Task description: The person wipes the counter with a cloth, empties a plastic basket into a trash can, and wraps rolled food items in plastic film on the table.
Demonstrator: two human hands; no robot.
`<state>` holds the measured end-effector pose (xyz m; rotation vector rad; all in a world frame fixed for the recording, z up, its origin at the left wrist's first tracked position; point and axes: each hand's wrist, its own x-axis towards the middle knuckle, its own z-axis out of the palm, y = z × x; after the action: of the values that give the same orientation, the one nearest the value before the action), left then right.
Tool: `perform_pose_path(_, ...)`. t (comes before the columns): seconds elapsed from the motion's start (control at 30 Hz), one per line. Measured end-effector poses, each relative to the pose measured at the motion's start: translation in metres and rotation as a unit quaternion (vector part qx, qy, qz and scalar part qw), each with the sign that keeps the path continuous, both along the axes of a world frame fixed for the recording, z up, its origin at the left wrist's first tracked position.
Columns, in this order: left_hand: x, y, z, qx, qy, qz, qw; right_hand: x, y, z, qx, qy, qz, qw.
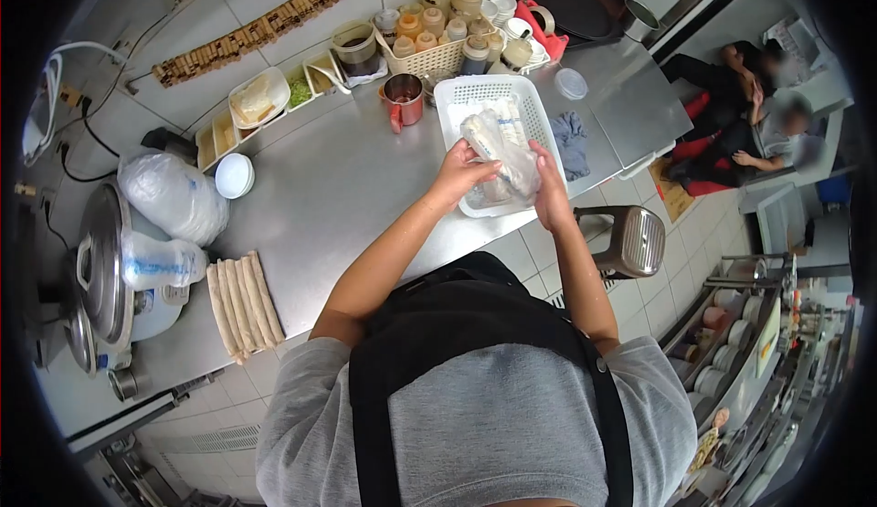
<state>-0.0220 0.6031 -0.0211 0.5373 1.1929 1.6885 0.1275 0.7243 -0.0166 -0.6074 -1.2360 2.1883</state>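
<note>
A clear plastic bag (pixel 513 162) is held up between my two hands, over a white perforated basket (pixel 444 96). Something pale shows through the plastic, but I cannot make out what it is. My left hand (pixel 464 174) pinches the bag's left side between thumb and fingers. At the opposite side, my right hand (pixel 550 189) grips the plastic with its fingers partly hidden. More white wrapped packets (pixel 501 110) with blue print lie in the basket beneath the bag.
A red cup (pixel 403 100) stands left of the basket, with sauce bottles (pixel 429 25) behind. Beige rolls (pixel 245 306) lie on the counter (pixel 320 196) at left. A crumpled grey cloth (pixel 572 144) and a metal-topped stool (pixel 630 242) are at right. Two people (pixel 731 123) sit farther off.
</note>
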Motion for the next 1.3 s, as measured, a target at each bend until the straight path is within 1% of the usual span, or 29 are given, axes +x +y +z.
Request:
perform_pose_path(0.03,0.0,0.002,-0.006,0.0,-0.005,-0.008,1.0,0.003,-0.01,0.001,0.048,-0.072,0.016,0.996)
perform_pose_path(0.1,-0.003,0.009,-0.021,0.061,0.179,-0.043,0.981,0.01,-0.025,0.021,0.127,-0.214,0.082,0.965)
perform_pose_path(0.13,-0.005,0.009,-0.027,0.064,0.178,-0.051,0.981,0.013,-0.024,0.024,0.125,-0.217,0.074,0.965)
perform_pose_path(0.17,-0.01,0.006,-0.034,0.036,0.436,0.034,0.899,0.017,-0.021,0.025,0.12,-0.221,0.081,0.964)
perform_pose_path(0.2,-0.014,0.002,-0.041,0.009,0.658,0.12,0.743,0.02,-0.017,0.025,0.115,-0.224,0.09,0.964)
perform_pose_path(0.23,-0.017,-0.003,-0.05,0.013,0.658,0.114,0.745,0.023,-0.013,0.025,0.146,-0.253,0.039,0.956)
perform_pose_path(0.3,-0.022,-0.017,-0.068,0.02,0.667,-0.023,0.744,0.029,0.015,0.007,0.239,-0.26,-0.053,0.934)
perform_pose_path(0.33,-0.021,-0.024,-0.07,0.022,0.666,-0.027,0.745,0.03,0.03,0.003,0.298,-0.253,-0.098,0.915)
perform_pose_path(0.43,-0.02,-0.043,-0.066,0.006,0.666,-0.07,0.743,0.032,0.091,-0.024,0.337,-0.231,-0.132,0.903)
perform_pose_path(0.47,-0.019,-0.05,-0.064,0.002,0.664,-0.075,0.744,0.031,0.109,-0.038,0.336,-0.231,-0.134,0.903)
perform_pose_path(0.57,-0.014,-0.066,-0.058,-0.009,0.66,-0.083,0.746,0.017,0.133,-0.06,0.42,-0.43,-0.082,0.795)
perform_pose_path(0.6,-0.013,-0.07,-0.057,-0.014,0.657,-0.088,0.749,0.013,0.132,-0.066,0.422,-0.428,-0.077,0.795)
perform_pose_path(0.67,-0.013,-0.076,-0.056,-0.005,0.665,-0.078,0.742,0.001,0.131,-0.077,0.421,-0.505,-0.053,0.752)
perform_pose_path(0.73,-0.015,-0.081,-0.054,0.001,0.673,-0.071,0.736,-0.007,0.133,-0.08,0.412,-0.524,-0.054,0.744)
perform_pose_path(0.8,-0.014,-0.078,-0.051,0.051,0.642,-0.036,0.764,-0.014,0.124,-0.079,0.399,-0.545,-0.056,0.736)
perform_pose_path(0.83,-0.011,-0.076,-0.047,0.047,0.641,-0.033,0.765,-0.018,0.107,-0.067,0.5,-0.571,-0.159,0.632)
perform_pose_path(0.87,-0.006,-0.072,-0.043,0.021,0.621,-0.01,0.784,-0.02,0.088,-0.052,0.584,-0.578,-0.259,0.507)
perform_pose_path(0.9,-0.001,-0.067,-0.04,-0.003,0.6,0.013,0.8,-0.022,0.074,-0.038,0.633,-0.498,-0.303,0.51)
perform_pose_path(0.93,0.003,-0.061,-0.041,-0.004,0.6,0.014,0.8,-0.023,0.068,-0.045,0.633,-0.497,-0.303,0.51)
perform_pose_path(0.97,0.005,-0.051,-0.041,-0.038,0.484,0.01,0.874,-0.025,0.063,-0.053,0.592,-0.433,-0.242,0.635)
perform_pose_path(1.0,0.006,-0.043,-0.043,-0.071,0.359,0.004,0.931,-0.026,0.056,-0.058,0.537,-0.359,-0.175,0.743)
perform_pose_path(1.03,0.007,-0.034,-0.05,-0.07,0.361,0.002,0.93,-0.028,0.041,-0.057,0.483,-0.373,-0.083,0.788)
perform_pose_path(1.07,0.007,-0.024,-0.056,-0.152,0.388,-0.025,0.909,-0.03,0.024,-0.058,0.422,-0.383,0.011,0.822)
perform_pose_path(1.1,0.007,-0.015,-0.068,-0.233,0.411,-0.052,0.88,-0.033,0.008,-0.06,0.432,-0.417,0.042,0.799)
perform_pose_path(1.13,0.007,-0.004,-0.089,-0.232,0.411,-0.053,0.88,-0.034,-0.005,-0.065,0.441,-0.45,0.073,0.773)
perform_pose_path(1.17,0.008,0.006,-0.115,-0.227,0.285,-0.058,0.93,-0.034,-0.013,-0.074,0.441,-0.452,0.073,0.772)
perform_pose_path(1.2,0.01,0.012,-0.128,-0.218,0.152,-0.06,0.962,-0.034,-0.02,-0.088,0.439,-0.482,0.041,0.757)
perform_pose_path(1.23,0.014,0.01,-0.116,-0.217,0.15,-0.059,0.963,-0.036,-0.024,-0.093,0.438,-0.51,0.009,0.74)
perform_pose_path(1.3,0.019,0.005,-0.098,-0.32,0.085,-0.018,0.944,-0.039,-0.028,-0.095,0.413,-0.523,-0.002,0.746)
